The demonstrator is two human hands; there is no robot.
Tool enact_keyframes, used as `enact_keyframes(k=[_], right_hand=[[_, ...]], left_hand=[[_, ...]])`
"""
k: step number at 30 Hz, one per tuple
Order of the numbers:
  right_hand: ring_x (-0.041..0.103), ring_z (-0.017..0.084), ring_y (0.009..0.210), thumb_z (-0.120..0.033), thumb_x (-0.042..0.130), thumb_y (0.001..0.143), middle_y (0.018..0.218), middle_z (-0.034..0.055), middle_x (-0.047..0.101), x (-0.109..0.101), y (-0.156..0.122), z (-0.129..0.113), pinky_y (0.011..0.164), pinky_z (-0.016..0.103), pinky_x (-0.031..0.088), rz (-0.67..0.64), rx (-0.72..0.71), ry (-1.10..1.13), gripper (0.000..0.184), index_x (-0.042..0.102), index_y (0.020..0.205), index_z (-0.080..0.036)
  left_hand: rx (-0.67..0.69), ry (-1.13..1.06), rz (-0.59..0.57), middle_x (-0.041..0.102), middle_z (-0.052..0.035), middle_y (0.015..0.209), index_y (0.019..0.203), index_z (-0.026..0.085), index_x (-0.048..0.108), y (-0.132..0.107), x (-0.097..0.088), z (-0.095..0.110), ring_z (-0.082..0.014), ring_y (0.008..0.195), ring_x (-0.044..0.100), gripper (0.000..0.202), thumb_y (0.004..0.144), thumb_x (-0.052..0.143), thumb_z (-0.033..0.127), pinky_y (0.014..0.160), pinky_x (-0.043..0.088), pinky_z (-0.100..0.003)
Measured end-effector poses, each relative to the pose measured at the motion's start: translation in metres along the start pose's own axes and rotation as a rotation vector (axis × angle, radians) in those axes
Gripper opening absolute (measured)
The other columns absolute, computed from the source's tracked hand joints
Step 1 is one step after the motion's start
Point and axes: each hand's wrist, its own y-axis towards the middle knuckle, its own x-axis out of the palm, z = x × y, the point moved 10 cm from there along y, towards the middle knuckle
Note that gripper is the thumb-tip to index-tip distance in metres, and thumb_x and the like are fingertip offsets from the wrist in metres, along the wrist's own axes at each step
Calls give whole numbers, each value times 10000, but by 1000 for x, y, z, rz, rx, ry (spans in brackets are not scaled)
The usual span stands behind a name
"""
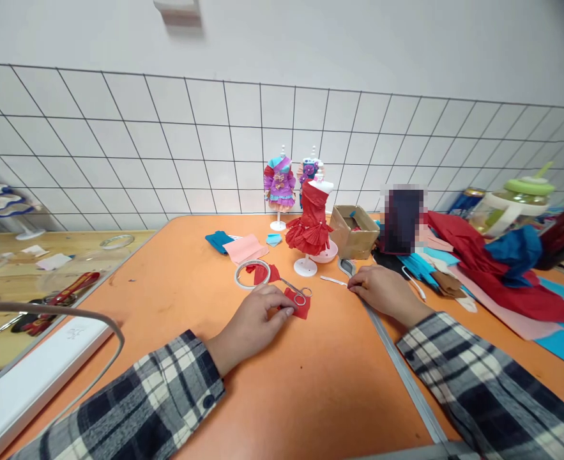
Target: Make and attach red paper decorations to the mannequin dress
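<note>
My left hand (255, 319) rests on the orange table with thumb and fingers closed at the edge of a small piece of red crepe paper (303, 310). Small metal scissors (294, 289) lie partly over that piece, handle loops towards me. My right hand (387, 291) is closed, its fingertips at the end of a thin white strip (333, 280) that points left. Behind them stands a small dress form in a red crepe paper dress (314, 220) with a ruffled skirt. A roll of tape (238, 276) and another red scrap (272, 273) lie beyond my left hand.
Two more dressed forms, one in a purple dress (280, 182), stand at the back by a cardboard box (353, 233). Crepe paper sheets (492, 268) and a lidded jug (516, 204) are on the right. A white power strip (42, 377) lies at left.
</note>
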Motion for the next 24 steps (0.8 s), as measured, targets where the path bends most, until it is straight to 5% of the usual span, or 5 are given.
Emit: enact_keyframes(k=[12,16,20,24], right_hand=[[662,203,793,-304,616,818,906,20,733,1,-6,16,625,282,434,-59,3,106,197,735,973,-281],[656,211,836,-345,658,801,1017,17,718,-17,-8,21,646,291,447,64,75,131,263,686,1054,-276],[631,216,916,-333,556,901,1028,57,708,-31,-9,-25,764,330,467,230,-61,210,263,677,1113,-236],[586,221,1030,-312,479,963,1146,81,680,-15,-6,-107,865,356,441,169,-402,210,314,645,1218,-234]], left_hand=[[10,32,-4,683,-48,877,899,227,738,0,0,1,-199,855,598,185,896,553,232,821,448,-354],[84,107,-35,683,-57,946,967,236,730,-1,1,9,-218,914,590,167,880,587,245,843,450,-366],[177,250,-123,689,-68,1028,1046,236,710,-4,7,20,-246,979,575,206,866,609,233,886,432,-396],[198,291,-170,720,-56,991,1035,241,716,-5,12,23,-226,917,597,216,898,552,203,832,435,-370]])
